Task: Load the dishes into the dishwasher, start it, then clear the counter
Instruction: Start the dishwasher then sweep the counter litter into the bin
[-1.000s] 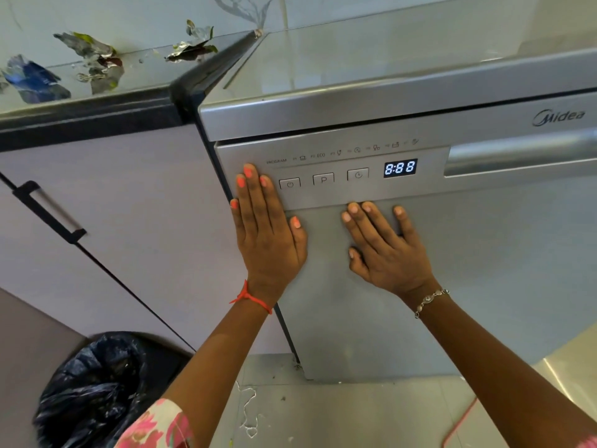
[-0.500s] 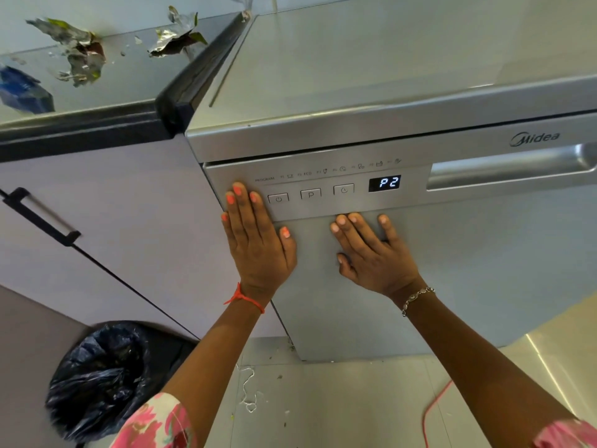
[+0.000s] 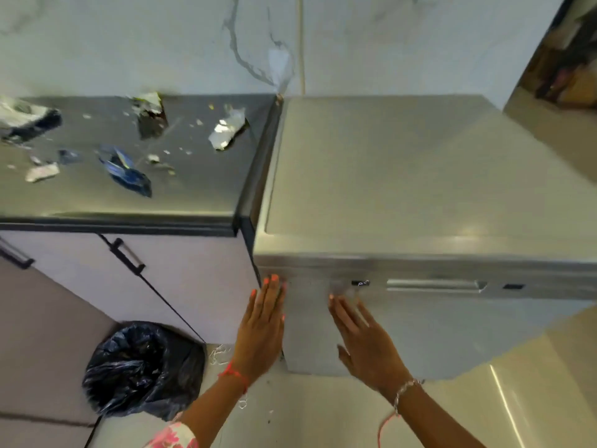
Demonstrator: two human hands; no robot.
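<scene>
Fingers [image 3: 274,287] of both hands lie straight, holding nothing: left hand [image 3: 262,324] and right hand [image 3: 366,341] flat against the closed dishwasher [image 3: 420,334] door, beside the right edge of the surface [image 3: 193,195]. Press 1 button squarely, watching the display [image 3: 360,282].

counter [image 3: 200,195] left of dishwasher [image 3: 420,176]

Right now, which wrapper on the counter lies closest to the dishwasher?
The crumpled silver foil wrapper, near the counter's right edge. The blue wrapper and the dark wrapper lie further left of the dishwasher.
</scene>
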